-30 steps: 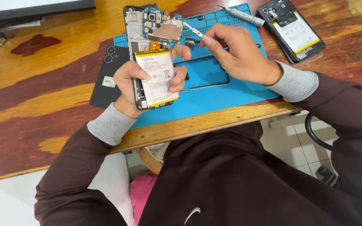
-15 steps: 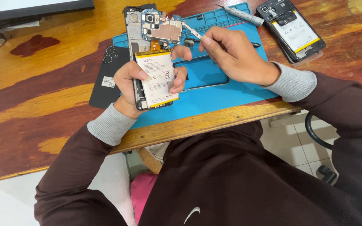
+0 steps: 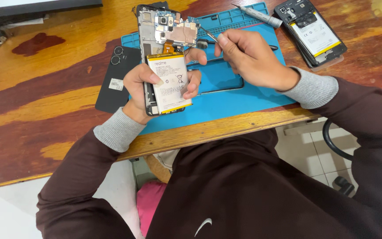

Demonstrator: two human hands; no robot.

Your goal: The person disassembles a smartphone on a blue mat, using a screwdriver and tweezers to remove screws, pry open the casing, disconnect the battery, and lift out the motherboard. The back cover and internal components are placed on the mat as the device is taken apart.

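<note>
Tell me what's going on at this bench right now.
A person holds an opened phone in the left hand, its battery and circuit board exposed. The right hand pinches tweezers, tips at the board's upper edge. Below lies a blue repair mat on the wooden table. A black back cover, a screwdriver and a second opened phone lie nearby.

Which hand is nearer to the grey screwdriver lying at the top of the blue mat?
Right. The right hand sits just below the grey screwdriver; the left hand holds the opened phone farther left.
</note>
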